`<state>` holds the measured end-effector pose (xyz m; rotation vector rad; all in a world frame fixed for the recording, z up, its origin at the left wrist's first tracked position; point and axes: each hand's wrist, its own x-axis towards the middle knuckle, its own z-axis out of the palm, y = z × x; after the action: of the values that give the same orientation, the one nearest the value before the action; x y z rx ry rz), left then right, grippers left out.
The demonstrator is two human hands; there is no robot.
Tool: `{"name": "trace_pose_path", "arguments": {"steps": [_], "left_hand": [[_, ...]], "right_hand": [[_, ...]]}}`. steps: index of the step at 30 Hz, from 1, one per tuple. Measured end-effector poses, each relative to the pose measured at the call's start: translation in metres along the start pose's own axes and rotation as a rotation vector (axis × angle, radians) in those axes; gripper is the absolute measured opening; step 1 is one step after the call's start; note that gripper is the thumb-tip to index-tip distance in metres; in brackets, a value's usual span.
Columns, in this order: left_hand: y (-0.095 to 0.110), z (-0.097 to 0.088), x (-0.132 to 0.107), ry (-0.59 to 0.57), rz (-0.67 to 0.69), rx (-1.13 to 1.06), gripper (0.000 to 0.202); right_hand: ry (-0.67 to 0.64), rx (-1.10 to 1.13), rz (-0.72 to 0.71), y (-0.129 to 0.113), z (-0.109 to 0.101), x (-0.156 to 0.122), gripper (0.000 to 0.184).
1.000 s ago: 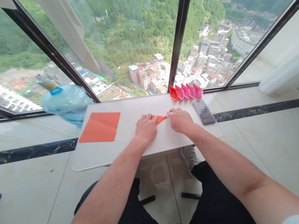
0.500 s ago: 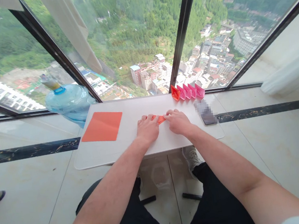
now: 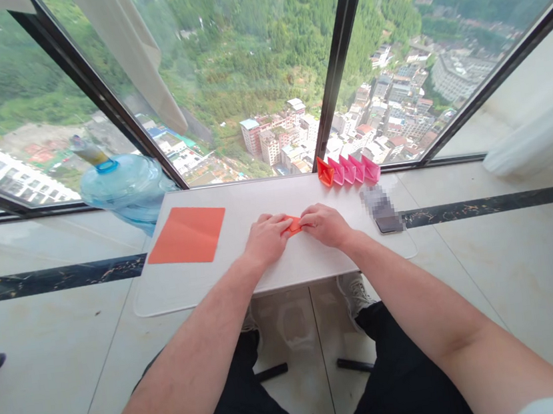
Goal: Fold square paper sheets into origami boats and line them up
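Observation:
A small folded piece of orange paper (image 3: 294, 225) is held between my two hands, just above or on the white table (image 3: 225, 284). My left hand (image 3: 269, 236) has its fingers closed on the paper's left end. On the right end, my right hand (image 3: 325, 223) pinches it between thumb and fingers. Much of the paper is hidden under the fingertips. Left of my hands lies a flat orange sheet (image 3: 186, 235). At the back right edge stand several folded paper pieces in a row, one orange (image 3: 325, 173) and the others pink (image 3: 354, 170).
A partly blurred phone (image 3: 388, 220) lies at the table's right side. Behind the table's left end is a large blue water bottle (image 3: 126, 188). Tall windows with a dark frame (image 3: 339, 58) rise right behind the table. My knees are below its front edge.
My left hand has shifted slightly left, its fingers now curled more. The right fingers have closed in on the paper, which has turned a little between them.

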<state>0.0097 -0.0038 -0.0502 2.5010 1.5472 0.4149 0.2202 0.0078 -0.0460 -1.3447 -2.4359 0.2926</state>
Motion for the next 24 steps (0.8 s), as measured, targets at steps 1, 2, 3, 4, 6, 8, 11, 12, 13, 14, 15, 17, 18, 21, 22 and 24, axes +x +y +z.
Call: {"name": "trace_pose_path", "arguments": {"steps": [1, 2, 3, 4, 6, 8, 11, 12, 13, 14, 15, 17, 18, 21, 22, 24], "left_hand": [[0.000, 0.001, -0.001, 0.004, 0.000, 0.003, 0.033], [0.000, 0.001, -0.001, 0.005, 0.000, 0.006, 0.033], [0.001, 0.001, -0.002, 0.006, -0.002, 0.008, 0.033], [0.001, 0.001, -0.002, 0.005, -0.006, 0.011, 0.033], [0.002, 0.001, -0.002, -0.002, -0.013, 0.014, 0.033], [0.003, 0.000, -0.002, -0.009, -0.017, 0.016, 0.033], [0.003, -0.002, -0.002, 0.004, 0.007, 0.016, 0.032], [0.003, -0.002, -0.002, 0.014, 0.025, 0.015, 0.031], [0.003, -0.002, -0.002, 0.022, 0.047, 0.013, 0.030], [0.003, -0.003, -0.002, 0.028, 0.068, 0.011, 0.030], [0.003, -0.003, -0.002, 0.033, 0.087, 0.011, 0.029], [0.003, -0.002, -0.002, 0.040, 0.111, 0.013, 0.030], [0.003, -0.002, -0.003, 0.042, 0.119, 0.015, 0.031], [0.003, -0.001, -0.003, 0.046, 0.124, 0.013, 0.031], [0.003, -0.001, -0.003, 0.046, 0.123, 0.012, 0.031], [0.003, -0.001, -0.003, 0.042, 0.121, 0.010, 0.031]], "right_hand": [[-0.002, -0.010, 0.001, 0.000, 0.000, 0.000, 0.021], [-0.003, -0.021, 0.006, -0.001, 0.000, 0.000, 0.022], [-0.004, -0.030, 0.013, -0.001, -0.001, 0.000, 0.022], [-0.006, -0.037, 0.020, -0.001, -0.001, 0.000, 0.023], [-0.009, -0.048, 0.031, -0.001, -0.002, 0.000, 0.025], [-0.008, -0.049, 0.026, 0.000, -0.001, 0.000, 0.026], [0.028, 0.008, 0.011, 0.004, 0.001, 0.000, 0.019], [0.044, 0.040, 0.013, 0.006, 0.002, 0.000, 0.017], [0.059, 0.070, 0.021, 0.007, 0.003, 0.001, 0.015], [0.069, 0.095, 0.029, 0.009, 0.004, 0.001, 0.015], [0.074, 0.112, 0.033, 0.011, 0.005, 0.001, 0.015], [0.077, 0.125, 0.028, 0.013, 0.007, 0.001, 0.015], [0.079, 0.124, 0.020, 0.013, 0.008, 0.001, 0.015], [0.082, 0.104, -0.004, 0.014, 0.008, 0.001, 0.017], [0.081, 0.097, -0.009, 0.013, 0.008, 0.001, 0.018], [0.078, 0.089, -0.011, 0.013, 0.008, 0.001, 0.018]]}}
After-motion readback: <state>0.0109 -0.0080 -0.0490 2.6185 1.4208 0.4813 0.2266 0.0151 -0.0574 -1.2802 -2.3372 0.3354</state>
